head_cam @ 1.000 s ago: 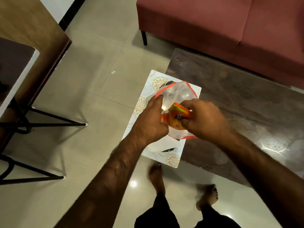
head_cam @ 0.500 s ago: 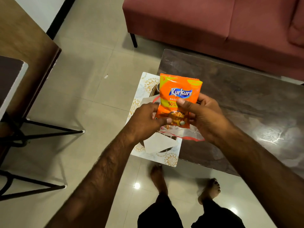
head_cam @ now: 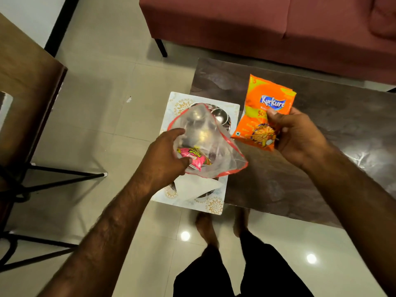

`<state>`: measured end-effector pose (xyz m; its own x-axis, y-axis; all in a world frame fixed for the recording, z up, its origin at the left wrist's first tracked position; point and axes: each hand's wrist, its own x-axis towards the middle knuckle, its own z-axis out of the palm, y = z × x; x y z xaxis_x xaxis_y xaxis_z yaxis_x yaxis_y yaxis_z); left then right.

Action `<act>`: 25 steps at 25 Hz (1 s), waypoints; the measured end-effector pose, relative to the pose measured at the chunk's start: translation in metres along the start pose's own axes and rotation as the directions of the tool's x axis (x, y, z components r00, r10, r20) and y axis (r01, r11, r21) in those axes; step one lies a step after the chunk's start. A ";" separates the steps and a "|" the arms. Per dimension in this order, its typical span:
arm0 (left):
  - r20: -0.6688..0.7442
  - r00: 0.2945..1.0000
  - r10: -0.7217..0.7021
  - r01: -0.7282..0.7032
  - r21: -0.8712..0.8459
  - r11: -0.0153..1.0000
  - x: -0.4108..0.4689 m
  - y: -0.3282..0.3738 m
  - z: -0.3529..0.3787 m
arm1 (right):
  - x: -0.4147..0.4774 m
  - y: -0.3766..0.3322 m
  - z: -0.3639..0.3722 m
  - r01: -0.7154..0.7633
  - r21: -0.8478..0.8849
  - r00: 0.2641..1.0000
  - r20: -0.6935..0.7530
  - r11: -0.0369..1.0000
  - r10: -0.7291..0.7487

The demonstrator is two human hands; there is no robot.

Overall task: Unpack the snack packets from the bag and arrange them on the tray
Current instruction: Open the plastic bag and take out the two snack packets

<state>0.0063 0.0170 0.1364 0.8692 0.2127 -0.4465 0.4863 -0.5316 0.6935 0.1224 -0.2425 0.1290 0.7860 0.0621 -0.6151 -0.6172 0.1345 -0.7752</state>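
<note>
My left hand [head_cam: 165, 159] grips a clear plastic bag [head_cam: 205, 136] with a red rim, held above the white patterned tray [head_cam: 232, 110]. A pink snack packet [head_cam: 194, 156] lies inside the bag by my left fingers. My right hand [head_cam: 300, 136] holds an orange Kurkure packet [head_cam: 265, 108] upright over the dark table, to the right of the tray. The tray sticks out past the table's left end and carries steel bowls [head_cam: 219, 115] and a folded white napkin [head_cam: 197, 187], partly hidden by the bag.
The dark marble-look table [head_cam: 321, 157] stretches right, with a maroon sofa [head_cam: 267, 24] behind it. A wooden table with black metal legs [head_cam: 27, 86] stands at left. My bare feet [head_cam: 205, 228] stand on the tiled floor just below the tray.
My right hand has carried the orange packet out to the right, away from the bag. My left hand now holds the bag alone, and the pink packet shows inside it.
</note>
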 end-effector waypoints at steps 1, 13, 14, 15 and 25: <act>-0.010 1.000 -0.008 0.009 0.021 1.000 0.001 0.001 -0.001 | 0.008 0.002 -0.012 -0.013 0.022 1.000 -0.016 1.000 0.013; -0.078 0.982 -0.173 0.184 0.171 0.968 -0.003 0.040 0.016 | 0.133 0.140 -0.080 -0.483 -0.021 0.870 -0.127 0.876 0.476; -0.082 0.981 -0.175 0.187 0.174 0.967 -0.003 0.043 0.017 | 0.143 0.145 -0.078 -0.465 -0.018 0.878 -0.137 0.885 0.458; -0.082 0.980 -0.179 0.191 0.172 0.966 -0.004 0.046 0.019 | 0.152 0.148 -0.077 -0.444 -0.025 0.888 -0.144 0.896 0.436; -0.014 0.987 -0.159 0.160 0.125 0.979 0.001 0.031 0.011 | 0.157 0.142 -0.056 -0.310 -0.405 0.942 -0.252 0.860 0.221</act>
<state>0.0215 -0.0084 0.1517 0.7819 0.3057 -0.5433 0.6037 -0.5890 0.5373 0.1559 -0.2693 -0.0856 0.5954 -0.1610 -0.7872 -0.7887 -0.3041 -0.5343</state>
